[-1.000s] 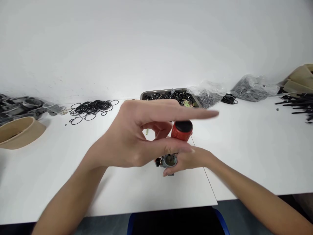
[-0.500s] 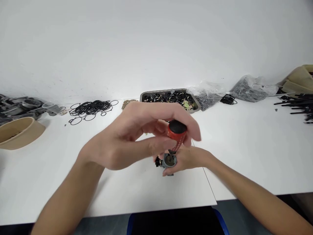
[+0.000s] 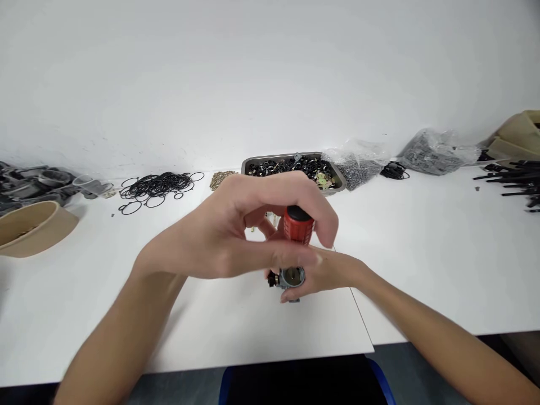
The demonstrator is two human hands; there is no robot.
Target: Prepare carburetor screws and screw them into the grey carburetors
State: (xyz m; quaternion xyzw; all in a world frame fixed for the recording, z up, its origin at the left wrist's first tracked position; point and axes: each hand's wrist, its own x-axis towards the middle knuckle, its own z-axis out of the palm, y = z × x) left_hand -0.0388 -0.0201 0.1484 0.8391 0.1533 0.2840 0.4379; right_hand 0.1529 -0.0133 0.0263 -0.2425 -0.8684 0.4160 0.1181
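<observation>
My left hand is closed round the red handle of a screwdriver, whose black end cap faces up at me. The handle stands nearly upright, and its lower part is hidden behind my thumb. Below it, my right hand grips a small grey metal carburetor on the white table. The round bore of the carburetor faces upward, and a black knob-like fitting sticks out on its left side. Whether the screwdriver tip touches the carburetor cannot be seen.
Along the wall lie black rubber rings, small brass parts, a metal tray of mixed parts and plastic bags of small pieces. A beige bowl and grey castings stand left; black rods lie right.
The screwdriver handle has shifted slightly left and turned more upright. My left thumb has slid right across the handle, with the fingers turning round it. My right hand and the carburetor stay put.
</observation>
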